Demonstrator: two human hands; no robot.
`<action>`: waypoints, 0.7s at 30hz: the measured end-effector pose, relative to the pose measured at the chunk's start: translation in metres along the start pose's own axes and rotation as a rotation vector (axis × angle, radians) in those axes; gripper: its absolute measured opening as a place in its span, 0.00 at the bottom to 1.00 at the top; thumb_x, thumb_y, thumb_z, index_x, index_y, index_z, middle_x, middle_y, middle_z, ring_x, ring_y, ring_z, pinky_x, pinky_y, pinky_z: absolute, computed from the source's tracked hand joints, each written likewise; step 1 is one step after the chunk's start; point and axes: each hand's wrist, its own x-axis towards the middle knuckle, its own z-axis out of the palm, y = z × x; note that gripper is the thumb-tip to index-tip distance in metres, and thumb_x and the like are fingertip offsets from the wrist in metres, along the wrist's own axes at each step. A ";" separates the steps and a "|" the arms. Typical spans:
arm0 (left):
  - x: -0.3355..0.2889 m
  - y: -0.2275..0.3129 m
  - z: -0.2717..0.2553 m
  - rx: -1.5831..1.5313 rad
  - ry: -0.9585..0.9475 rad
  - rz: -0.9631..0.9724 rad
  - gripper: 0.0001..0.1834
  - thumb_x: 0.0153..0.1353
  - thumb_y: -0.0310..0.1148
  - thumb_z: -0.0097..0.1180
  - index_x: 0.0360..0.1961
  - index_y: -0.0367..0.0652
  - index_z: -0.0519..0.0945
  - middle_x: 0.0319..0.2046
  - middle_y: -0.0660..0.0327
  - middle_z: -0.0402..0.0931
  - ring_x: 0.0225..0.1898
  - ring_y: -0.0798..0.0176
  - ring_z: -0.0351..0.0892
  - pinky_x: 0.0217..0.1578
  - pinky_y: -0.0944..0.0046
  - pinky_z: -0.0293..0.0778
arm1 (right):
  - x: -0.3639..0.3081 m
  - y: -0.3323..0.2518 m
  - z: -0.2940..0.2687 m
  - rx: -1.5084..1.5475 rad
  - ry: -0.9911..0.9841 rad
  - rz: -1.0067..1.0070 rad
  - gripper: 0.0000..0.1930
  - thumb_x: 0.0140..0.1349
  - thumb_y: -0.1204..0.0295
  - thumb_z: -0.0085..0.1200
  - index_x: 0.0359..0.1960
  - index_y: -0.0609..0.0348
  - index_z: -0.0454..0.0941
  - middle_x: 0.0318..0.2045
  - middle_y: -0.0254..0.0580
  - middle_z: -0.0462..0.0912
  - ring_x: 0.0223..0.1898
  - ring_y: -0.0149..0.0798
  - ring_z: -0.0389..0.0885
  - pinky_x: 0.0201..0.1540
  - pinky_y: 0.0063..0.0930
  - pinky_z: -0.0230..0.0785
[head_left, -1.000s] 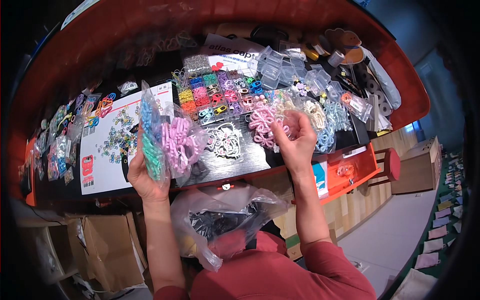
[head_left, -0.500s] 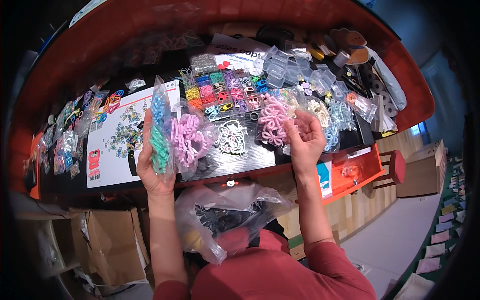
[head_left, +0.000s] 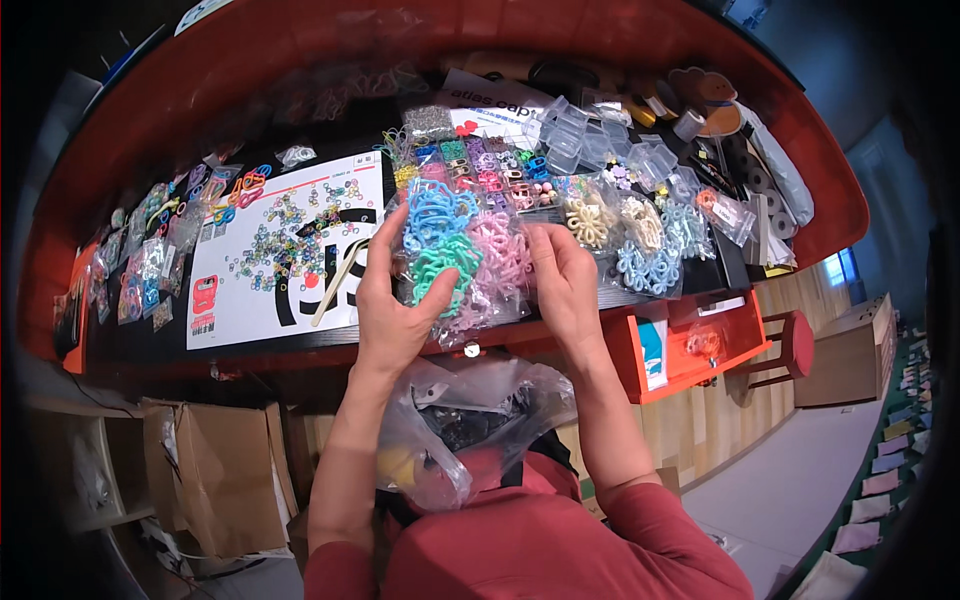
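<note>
My left hand (head_left: 400, 318) grips a clear bag of blue and green looped pieces (head_left: 440, 215), its thumb across the front of the green ones. Against this lies a clear bag of pink loops (head_left: 500, 255), between my two hands. My right hand (head_left: 568, 290) is closed at the pink bag's right edge; its fingertips are partly hidden. Just beyond the bags is a compartment box (head_left: 485, 165) of small colourful clips, partly covered by them. To the right, bags of cream loops (head_left: 590, 222) and pale blue loops (head_left: 645, 260) lie on the black table.
Left, a white printed sheet (head_left: 230, 320) carries scattered tiny coloured rings (head_left: 285, 250) and a pale thin stick (head_left: 340, 285). Small clear boxes (head_left: 570, 140) stand at the back. A red drawer (head_left: 700, 375) juts out below right. A clear plastic bag (head_left: 470, 400) hangs at my lap.
My left hand has moved right with the blue-and-green bag and turned its front up. My right hand has come left and lower; the pink loops now lie between both hands.
</note>
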 end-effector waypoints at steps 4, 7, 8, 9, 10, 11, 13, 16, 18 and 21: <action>-0.009 0.000 0.001 0.084 0.032 0.049 0.39 0.60 0.26 0.63 0.70 0.34 0.59 0.65 0.47 0.65 0.65 0.55 0.67 0.64 0.58 0.65 | -0.002 -0.018 -0.003 0.282 -0.136 0.186 0.23 0.70 0.57 0.56 0.49 0.71 0.76 0.37 0.39 0.83 0.37 0.27 0.77 0.40 0.25 0.71; -0.013 0.001 0.002 0.138 0.036 0.084 0.40 0.60 0.26 0.63 0.71 0.34 0.58 0.66 0.47 0.63 0.65 0.55 0.67 0.65 0.58 0.64 | -0.005 -0.021 -0.003 0.385 -0.196 0.291 0.27 0.66 0.56 0.62 0.52 0.71 0.76 0.38 0.40 0.83 0.39 0.28 0.78 0.42 0.24 0.72; -0.012 -0.001 0.002 0.139 0.033 0.076 0.40 0.60 0.26 0.63 0.71 0.34 0.58 0.66 0.47 0.63 0.65 0.55 0.67 0.65 0.58 0.64 | -0.003 -0.019 -0.004 0.427 -0.233 0.287 0.30 0.62 0.56 0.65 0.54 0.72 0.75 0.39 0.41 0.83 0.40 0.28 0.79 0.42 0.23 0.72; -0.011 -0.005 0.003 0.064 0.043 0.093 0.40 0.59 0.26 0.65 0.70 0.34 0.60 0.66 0.47 0.65 0.65 0.55 0.68 0.64 0.58 0.65 | 0.000 -0.017 -0.003 0.468 -0.268 0.286 0.33 0.59 0.56 0.68 0.55 0.73 0.73 0.40 0.42 0.83 0.41 0.29 0.79 0.43 0.23 0.73; -0.010 -0.008 0.004 -0.006 0.053 0.098 0.40 0.57 0.27 0.67 0.69 0.35 0.62 0.65 0.47 0.67 0.64 0.55 0.69 0.63 0.58 0.66 | 0.003 -0.019 -0.002 0.473 -0.271 0.309 0.33 0.59 0.56 0.68 0.55 0.73 0.73 0.40 0.42 0.83 0.41 0.29 0.79 0.43 0.23 0.73; -0.012 -0.007 0.003 -0.042 0.030 0.095 0.40 0.58 0.26 0.66 0.69 0.35 0.61 0.66 0.48 0.66 0.64 0.55 0.69 0.64 0.58 0.65 | 0.004 -0.024 -0.001 0.404 -0.313 0.247 0.35 0.56 0.56 0.70 0.56 0.73 0.73 0.41 0.43 0.84 0.41 0.30 0.80 0.44 0.24 0.73; -0.008 0.000 0.002 -0.091 -0.007 0.131 0.41 0.57 0.23 0.66 0.70 0.36 0.60 0.66 0.50 0.65 0.63 0.58 0.71 0.62 0.60 0.68 | 0.007 -0.038 0.002 0.294 -0.348 0.148 0.37 0.50 0.56 0.74 0.54 0.73 0.75 0.41 0.45 0.84 0.40 0.31 0.81 0.44 0.26 0.75; -0.015 0.004 -0.003 -0.129 -0.025 0.131 0.43 0.57 0.19 0.65 0.71 0.37 0.58 0.64 0.52 0.66 0.60 0.60 0.73 0.59 0.61 0.72 | 0.010 -0.033 0.021 0.172 -0.288 -0.070 0.40 0.42 0.55 0.77 0.52 0.74 0.77 0.41 0.48 0.85 0.39 0.33 0.83 0.45 0.28 0.76; -0.014 -0.008 -0.004 -0.228 -0.027 0.173 0.44 0.57 0.17 0.64 0.72 0.38 0.56 0.67 0.53 0.61 0.61 0.59 0.71 0.61 0.60 0.71 | 0.010 -0.039 0.023 0.168 -0.335 -0.153 0.37 0.46 0.59 0.75 0.53 0.72 0.75 0.42 0.46 0.85 0.40 0.32 0.83 0.46 0.27 0.76; -0.019 -0.008 -0.004 -0.157 -0.009 0.217 0.45 0.56 0.18 0.66 0.72 0.37 0.55 0.69 0.53 0.59 0.62 0.58 0.69 0.63 0.59 0.68 | 0.004 -0.033 0.030 0.262 -0.357 -0.163 0.39 0.43 0.60 0.76 0.53 0.73 0.75 0.41 0.48 0.85 0.41 0.36 0.84 0.47 0.29 0.76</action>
